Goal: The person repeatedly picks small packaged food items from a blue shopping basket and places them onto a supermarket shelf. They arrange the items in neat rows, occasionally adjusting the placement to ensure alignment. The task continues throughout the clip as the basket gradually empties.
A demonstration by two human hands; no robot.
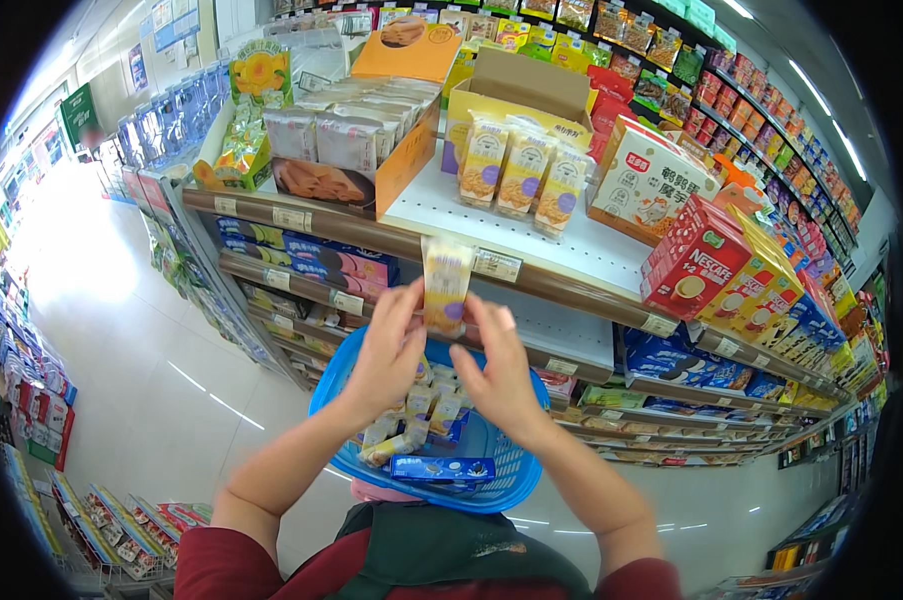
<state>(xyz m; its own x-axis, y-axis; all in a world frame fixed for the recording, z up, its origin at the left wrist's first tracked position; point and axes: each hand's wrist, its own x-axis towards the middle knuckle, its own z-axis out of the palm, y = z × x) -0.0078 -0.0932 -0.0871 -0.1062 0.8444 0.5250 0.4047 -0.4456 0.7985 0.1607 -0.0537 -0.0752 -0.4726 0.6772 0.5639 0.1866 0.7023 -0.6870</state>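
Note:
A yellow-and-white snack packet with a purple spot (447, 289) is held upright between my two hands, in front of the shelf edge. The fingers of my left hand (391, 356) press its left side. On the other side, the fingers of my right hand (498, 367) meet its right edge near the bottom. Below them sits a blue plastic basket (528, 480), partly hidden by my hands and forearms. Inside it are several similar packets (445, 414) and a blue biscuit box (442, 469). Three matching packets (524, 169) stand on the top shelf.
Behind those packets is an open yellow carton (522, 94). An orange display box (406, 169) of wrapped snacks stands left on the white shelf (421, 217). To the right are a white snack box (642, 180) and red Nescafé box (695, 259). Tiled floor (173, 405) extends left.

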